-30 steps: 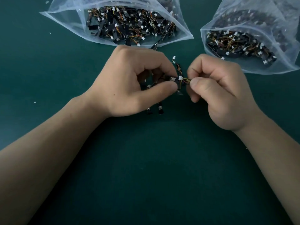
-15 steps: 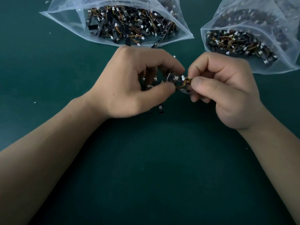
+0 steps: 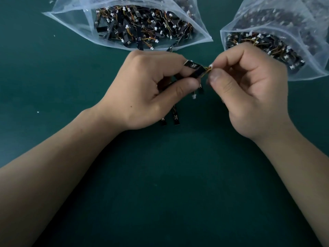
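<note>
Pinching the small black rectangular module (image 3: 195,68) at upper centre, left hand (image 3: 151,91) should brace while right hand (image 3: 249,91), gripping its thin orange-yellow wires (image 3: 208,69), pulls straight, gently.

Bare left hand (image 3: 142,90) and bare right hand (image 3: 249,93) on unclothed forearms; a small mole dots the left hand's back.

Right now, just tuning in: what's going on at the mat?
A person works bare-handed over a green mat. The left hand grips a small black module; the right hand pinches the wire lead at its end. A few loose modules lie under the left hand. The left bag and right bag, both clear and full of similar parts, lie beyond the hands.
</note>
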Demonstrator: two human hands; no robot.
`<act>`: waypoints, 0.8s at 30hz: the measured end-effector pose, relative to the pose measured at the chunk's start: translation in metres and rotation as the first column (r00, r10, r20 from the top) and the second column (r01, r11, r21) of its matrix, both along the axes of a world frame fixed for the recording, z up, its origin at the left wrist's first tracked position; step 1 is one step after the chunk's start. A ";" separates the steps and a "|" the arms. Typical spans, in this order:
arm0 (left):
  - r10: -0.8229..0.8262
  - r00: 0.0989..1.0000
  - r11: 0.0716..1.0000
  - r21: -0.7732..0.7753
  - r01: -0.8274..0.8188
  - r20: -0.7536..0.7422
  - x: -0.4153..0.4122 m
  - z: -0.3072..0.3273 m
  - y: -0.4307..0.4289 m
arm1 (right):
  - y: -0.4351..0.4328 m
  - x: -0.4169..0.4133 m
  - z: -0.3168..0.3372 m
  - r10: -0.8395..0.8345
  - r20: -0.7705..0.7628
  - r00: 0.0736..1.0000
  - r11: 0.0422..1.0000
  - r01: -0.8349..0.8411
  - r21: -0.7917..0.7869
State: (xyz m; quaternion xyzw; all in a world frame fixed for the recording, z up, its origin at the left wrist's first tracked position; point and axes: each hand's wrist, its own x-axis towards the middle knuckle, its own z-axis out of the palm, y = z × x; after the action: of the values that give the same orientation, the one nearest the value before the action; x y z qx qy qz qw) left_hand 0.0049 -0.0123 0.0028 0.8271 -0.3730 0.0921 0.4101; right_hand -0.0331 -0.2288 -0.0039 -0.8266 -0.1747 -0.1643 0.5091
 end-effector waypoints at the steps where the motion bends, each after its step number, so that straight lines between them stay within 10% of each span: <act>1: 0.006 1.000 1.000 -0.009 -0.006 -0.018 0.000 0.001 0.000 | 0.000 0.000 0.000 -0.013 0.005 1.000 1.000 0.013 -0.006; 14: -0.014 0.993 0.999 -0.034 0.010 -0.120 0.001 0.002 0.003 | -0.001 0.002 -0.001 -0.173 0.320 0.932 0.953 0.241 -0.186; 24: 0.013 0.996 0.997 -0.079 -0.020 -0.093 0.004 0.003 0.006 | -0.018 0.002 0.012 0.231 -0.179 0.956 0.888 -0.282 -0.362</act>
State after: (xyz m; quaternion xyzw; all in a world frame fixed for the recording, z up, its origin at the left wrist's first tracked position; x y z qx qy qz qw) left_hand 0.0091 -0.0064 0.0061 0.8164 -0.3429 0.0719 0.4591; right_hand -0.0312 -0.2465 0.0081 -0.8886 -0.2776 -0.0035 0.3652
